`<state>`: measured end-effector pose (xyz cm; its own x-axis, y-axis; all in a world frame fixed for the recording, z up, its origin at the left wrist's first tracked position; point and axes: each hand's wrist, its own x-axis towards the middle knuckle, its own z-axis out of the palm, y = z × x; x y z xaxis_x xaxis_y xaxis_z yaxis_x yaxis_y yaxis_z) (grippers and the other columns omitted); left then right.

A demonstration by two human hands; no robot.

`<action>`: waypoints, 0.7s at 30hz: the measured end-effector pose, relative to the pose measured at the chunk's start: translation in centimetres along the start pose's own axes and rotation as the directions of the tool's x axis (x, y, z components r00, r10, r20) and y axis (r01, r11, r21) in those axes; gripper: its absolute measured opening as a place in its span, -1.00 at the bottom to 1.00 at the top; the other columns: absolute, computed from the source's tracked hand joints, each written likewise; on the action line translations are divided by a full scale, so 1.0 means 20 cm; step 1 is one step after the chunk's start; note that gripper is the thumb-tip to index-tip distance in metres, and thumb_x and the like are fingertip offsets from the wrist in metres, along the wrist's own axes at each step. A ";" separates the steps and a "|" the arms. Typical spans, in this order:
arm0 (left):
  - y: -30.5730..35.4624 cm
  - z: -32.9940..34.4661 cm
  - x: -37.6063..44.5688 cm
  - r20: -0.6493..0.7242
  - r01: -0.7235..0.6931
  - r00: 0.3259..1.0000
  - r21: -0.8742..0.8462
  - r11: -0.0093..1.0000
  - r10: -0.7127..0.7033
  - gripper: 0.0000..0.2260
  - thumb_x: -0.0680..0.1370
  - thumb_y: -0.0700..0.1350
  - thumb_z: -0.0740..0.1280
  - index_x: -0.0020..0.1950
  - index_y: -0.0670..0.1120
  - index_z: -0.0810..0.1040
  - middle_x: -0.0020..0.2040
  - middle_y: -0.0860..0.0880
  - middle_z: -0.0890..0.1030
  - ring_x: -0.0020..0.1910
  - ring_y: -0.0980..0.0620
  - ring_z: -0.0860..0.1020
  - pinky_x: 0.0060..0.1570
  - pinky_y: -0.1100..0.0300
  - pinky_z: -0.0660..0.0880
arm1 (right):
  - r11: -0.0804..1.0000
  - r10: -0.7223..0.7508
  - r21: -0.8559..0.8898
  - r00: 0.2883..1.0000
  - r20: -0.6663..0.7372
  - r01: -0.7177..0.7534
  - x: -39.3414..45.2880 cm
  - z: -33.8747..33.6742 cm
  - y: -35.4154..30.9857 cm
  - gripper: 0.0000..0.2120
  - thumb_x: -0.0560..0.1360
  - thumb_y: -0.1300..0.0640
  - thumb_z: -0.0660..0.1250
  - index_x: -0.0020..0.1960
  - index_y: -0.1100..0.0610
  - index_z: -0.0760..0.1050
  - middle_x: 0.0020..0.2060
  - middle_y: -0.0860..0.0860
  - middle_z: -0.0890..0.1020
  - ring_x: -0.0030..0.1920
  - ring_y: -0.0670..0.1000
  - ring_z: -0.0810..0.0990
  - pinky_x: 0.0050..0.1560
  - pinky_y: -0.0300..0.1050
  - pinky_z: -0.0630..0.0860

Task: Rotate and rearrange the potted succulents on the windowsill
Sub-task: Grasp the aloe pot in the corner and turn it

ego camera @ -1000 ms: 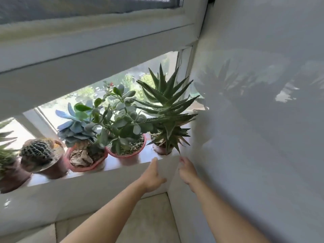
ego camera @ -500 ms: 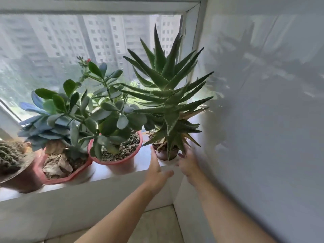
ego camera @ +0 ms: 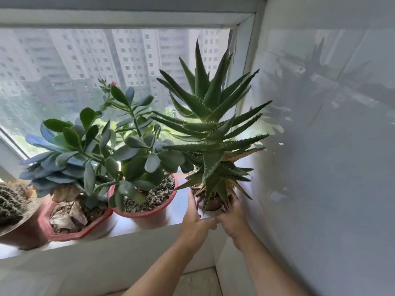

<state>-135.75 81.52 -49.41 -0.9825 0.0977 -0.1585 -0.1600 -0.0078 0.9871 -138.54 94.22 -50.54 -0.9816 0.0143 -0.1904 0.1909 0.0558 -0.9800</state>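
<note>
A tall spiky aloe (ego camera: 210, 129) grows in a small brown pot (ego camera: 213, 203) at the right end of the white windowsill (ego camera: 128, 230). My left hand (ego camera: 195, 218) presses against the pot's left side and my right hand (ego camera: 234, 216) cups its right side, so both hold it. To its left stands a jade plant in a pink pot (ego camera: 147, 213). Further left is a blue-leaved succulent in a pink pot (ego camera: 70, 230), and a round cactus (ego camera: 10, 201) in a dark pot sits at the frame's left edge.
A white wall (ego camera: 320, 167) rises right beside the aloe, with leaf tips close to it. The window pane and frame (ego camera: 128, 18) stand directly behind the plants. The neighbouring pots stand close together along the sill.
Both hands rose from the sill edge and closed around the aloe pot. The view moved closer and tilted up toward the window.
</note>
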 end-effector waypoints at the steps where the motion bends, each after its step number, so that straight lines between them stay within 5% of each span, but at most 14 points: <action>1: -0.01 0.00 0.01 0.004 0.001 1.000 -0.032 0.999 -0.001 -0.18 0.18 -0.38 0.31 0.30 0.26 0.27 0.02 0.40 0.62 0.01 0.48 0.55 -0.22 0.52 0.48 | 1.000 -0.015 0.013 1.000 -0.010 0.015 0.00 0.00 0.01 -0.27 0.17 0.56 0.43 0.28 0.13 0.47 0.08 0.10 0.69 0.11 0.10 0.68 -0.03 0.10 0.67; 5: 0.01 -0.01 0.02 0.017 0.021 1.000 -0.085 0.996 -0.020 -0.28 0.15 -0.36 0.34 0.17 0.25 0.37 -0.06 0.51 0.60 -0.03 0.54 0.54 -0.20 0.57 0.45 | 0.995 -0.043 0.090 0.999 -0.023 0.045 -0.02 0.01 0.01 -0.34 0.16 0.59 0.43 0.19 0.16 0.52 -0.03 0.10 0.74 0.00 0.05 0.72 -0.18 -0.13 0.64; 12: 0.03 -0.03 0.01 0.062 0.053 0.997 -0.030 0.998 -0.051 -0.20 0.22 -0.41 0.29 0.27 0.29 0.28 0.00 0.57 0.54 0.02 0.58 0.48 -0.18 0.48 0.50 | 0.999 -0.026 0.037 1.000 -0.016 0.027 -0.01 0.00 0.00 -0.20 0.09 0.63 0.34 0.30 0.21 0.45 0.09 0.15 0.68 0.14 0.13 0.66 0.01 0.05 0.65; 15: 0.04 -0.07 -0.03 0.063 0.103 0.992 0.047 0.994 -0.106 -0.20 0.26 -0.36 0.31 0.34 0.30 0.24 0.07 0.64 0.46 0.06 0.62 0.42 -0.17 0.54 0.46 | 1.000 0.010 0.006 1.000 -0.011 -0.010 -0.06 0.05 -0.01 -0.11 0.07 0.46 0.36 0.40 0.12 0.38 0.09 0.08 0.67 0.10 -0.04 0.65 -0.06 -0.15 0.64; 18: 0.06 -0.12 -0.11 0.023 0.202 0.978 0.110 0.973 -0.205 -0.12 0.37 -0.37 0.33 0.59 0.05 0.04 0.50 0.26 0.23 0.47 0.25 0.23 0.09 0.40 0.41 | 0.996 0.092 -0.010 0.996 0.015 -0.092 -0.11 0.08 -0.01 -0.04 0.17 0.54 0.35 0.51 0.11 0.21 0.25 0.05 0.56 0.14 -0.10 0.57 -0.18 -0.29 0.58; 21: 0.06 -0.16 -0.18 -0.026 0.251 0.968 0.124 0.960 -0.249 -0.09 0.39 -0.40 0.34 0.61 -0.02 -0.05 0.61 0.04 0.05 0.57 0.07 0.11 0.36 0.15 0.33 | 0.982 0.166 -0.097 0.986 0.017 -0.164 -0.14 0.09 -0.05 -0.11 0.30 0.48 0.35 0.52 -0.01 0.18 0.31 -0.09 0.45 0.11 -0.08 0.52 -0.20 -0.25 0.47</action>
<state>-132.63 78.04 -47.79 -0.9137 0.0708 -0.4002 -0.3880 0.1408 0.9108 -136.04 92.29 -49.19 -0.9363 0.0068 -0.3512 0.3483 0.1488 -0.9255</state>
